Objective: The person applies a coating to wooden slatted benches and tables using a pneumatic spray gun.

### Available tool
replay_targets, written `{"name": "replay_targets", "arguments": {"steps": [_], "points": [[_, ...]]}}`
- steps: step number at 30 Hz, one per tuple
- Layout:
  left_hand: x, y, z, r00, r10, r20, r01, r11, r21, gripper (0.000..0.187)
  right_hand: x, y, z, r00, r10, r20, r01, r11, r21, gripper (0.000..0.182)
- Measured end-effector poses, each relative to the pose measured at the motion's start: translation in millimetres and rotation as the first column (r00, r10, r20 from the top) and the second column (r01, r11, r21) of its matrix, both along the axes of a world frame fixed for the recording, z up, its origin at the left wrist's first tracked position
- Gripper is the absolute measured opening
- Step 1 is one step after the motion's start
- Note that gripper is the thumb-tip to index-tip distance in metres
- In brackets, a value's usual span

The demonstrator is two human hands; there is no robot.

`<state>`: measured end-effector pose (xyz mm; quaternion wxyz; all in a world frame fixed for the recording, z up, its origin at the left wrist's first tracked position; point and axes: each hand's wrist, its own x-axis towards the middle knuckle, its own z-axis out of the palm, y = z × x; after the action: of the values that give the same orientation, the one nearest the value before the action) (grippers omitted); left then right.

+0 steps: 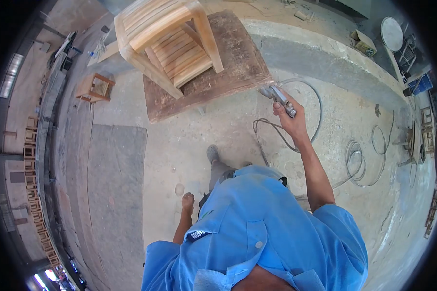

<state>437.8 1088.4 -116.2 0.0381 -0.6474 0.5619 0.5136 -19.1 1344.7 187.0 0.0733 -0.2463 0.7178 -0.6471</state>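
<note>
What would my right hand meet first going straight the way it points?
Probably the brown board, at its near right corner, with the spray gun in your right hand leading. Height is unclear; it might pass over or under.

At eleven o'clock are one pale slatted wooden stool (pixel 172 53) and one brown rectangular counter (pixel 243 53). One small orange-brown wooden stool (pixel 98 88) is at ten. Toward two: one silver metal spray gun (pixel 285 103), one round white disc (pixel 391 34), one open cardboard box (pixel 363 43). Two bare hands show: the left hand (pixel 188 199) at seven, the right hand (pixel 294 118) at two. Small wooden frames (pixel 35 194) line nine to eight, too many and small to count.
</note>
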Motion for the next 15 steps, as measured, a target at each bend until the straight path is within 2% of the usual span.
{"name": "replay_targets", "arguments": {"steps": [2, 6, 9, 10, 12, 13, 15], "points": [[7.7, 0.2, 3.3, 1.000, 0.015, -0.012, -0.015, 1.000, 0.015, 0.052, -7.3, -4.4, -32.8, 0.999, -0.005, -0.040, 0.006, 1.000, 0.008, 0.047], [21.4, 17.2, 13.5, 0.999, 0.052, -0.005, -0.052, 0.999, 0.015, 0.052, -10.2, 2.0, -58.5, 0.984, -0.018, -0.175, 0.045, 0.988, 0.150, 0.048], [22.4, 25.8, 18.6, 1.000, 0.027, 0.009, -0.027, 0.999, 0.033, 0.052, -18.2, 3.2, -66.9, 0.970, -0.061, -0.237, 0.103, 0.980, 0.172, 0.047], [26.5, 18.4, 9.4, 1.000, 0.013, 0.013, -0.014, 0.999, 0.041, 0.052, -16.3, -4.1, -56.8, 0.980, -0.066, -0.188, 0.093, 0.985, 0.142, 0.046], [43.4, 6.7, -24.3, 0.954, -0.300, -0.018, 0.297, 0.951, -0.091, 0.051, -11.7, -0.4, -17.7, 0.994, -0.067, -0.089, 0.074, 0.994, 0.080, 0.044], [49.2, -0.1, -35.1, 0.928, -0.369, -0.050, 0.362, 0.926, -0.111, 0.051, -5.5, 0.3, 8.1, 0.981, -0.082, -0.177, 0.093, 0.994, 0.053, 0.043], [57.3, -17.5, -52.9, 0.918, -0.388, -0.088, 0.374, 0.916, -0.144, 0.051, 3.5, 0.1, 44.4, 0.935, -0.107, -0.337, 0.083, 0.993, -0.085, 0.045]]}}
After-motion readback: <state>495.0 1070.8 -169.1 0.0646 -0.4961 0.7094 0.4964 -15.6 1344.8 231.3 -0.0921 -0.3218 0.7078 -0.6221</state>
